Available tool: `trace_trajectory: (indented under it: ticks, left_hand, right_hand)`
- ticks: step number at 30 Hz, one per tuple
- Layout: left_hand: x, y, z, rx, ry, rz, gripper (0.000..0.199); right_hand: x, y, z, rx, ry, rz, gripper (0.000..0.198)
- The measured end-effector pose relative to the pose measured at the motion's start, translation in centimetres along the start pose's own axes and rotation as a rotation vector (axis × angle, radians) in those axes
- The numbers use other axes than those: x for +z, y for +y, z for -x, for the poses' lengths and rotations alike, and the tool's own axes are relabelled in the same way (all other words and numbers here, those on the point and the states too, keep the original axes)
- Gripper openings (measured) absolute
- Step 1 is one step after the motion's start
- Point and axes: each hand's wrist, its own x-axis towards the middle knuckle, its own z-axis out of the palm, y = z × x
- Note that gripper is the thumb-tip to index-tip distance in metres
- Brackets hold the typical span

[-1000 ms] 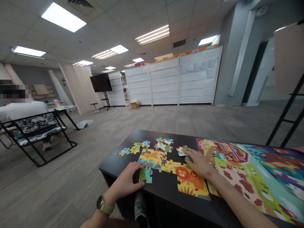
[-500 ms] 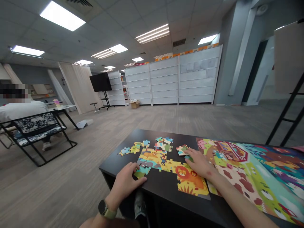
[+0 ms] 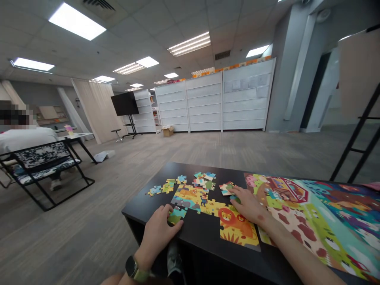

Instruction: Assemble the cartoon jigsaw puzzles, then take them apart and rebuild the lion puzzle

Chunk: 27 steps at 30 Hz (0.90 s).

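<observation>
left hand (image 3: 158,229): at the near left of the joined puzzle (image 3: 214,206), back upward, watch (image 3: 131,266) on the wrist; thumb and index stand parted, half open about a blue-green piece (image 3: 177,215), with tips at its margins; whether they pinch it cannot be told. the piece lies flat on the table (image 3: 204,233), against or just beside the near left edge of the joined puzzle; interlocking is not discernible. its long axis, where the fingers leave it visible, runs roughly left to right, and the left hand is the nearer. loose pieces (image 3: 210,185): beyond the joined puzzle. right hand (image 3: 247,204): at the far right of the joined puzzle, palm down, fingers loosely extended over a small cluster (image 3: 226,187), no grip evident; its forearm passes over a farm picture (image 3: 299,225), right of the joined puzzle.
</observation>
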Motion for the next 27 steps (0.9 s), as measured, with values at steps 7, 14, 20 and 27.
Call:
trace_trajectory:
  ticks: [7,14,20,27]
  left_hand:
    - [0.4,1.5,0.1,-0.011,-0.033,-0.017,0.033]
    - [1.3,2.7,0.1,0.025,-0.005,-0.026,0.035]
    - [1.0,2.8,0.4,0.029,-0.040,-0.013,0.044]
    - [1.0,2.5,0.2,0.018,-0.073,0.082,0.037]
  right_hand:
    - [0.2,-0.1,-0.1,0.002,0.023,-0.003,0.050]
    - [0.4,0.2,-0.2,-0.011,0.024,0.002,0.051]
    - [0.5,0.2,-0.1,-0.011,0.049,-0.040,0.050]
    - [0.2,0.0,0.1,-0.004,0.038,-0.055,0.050]
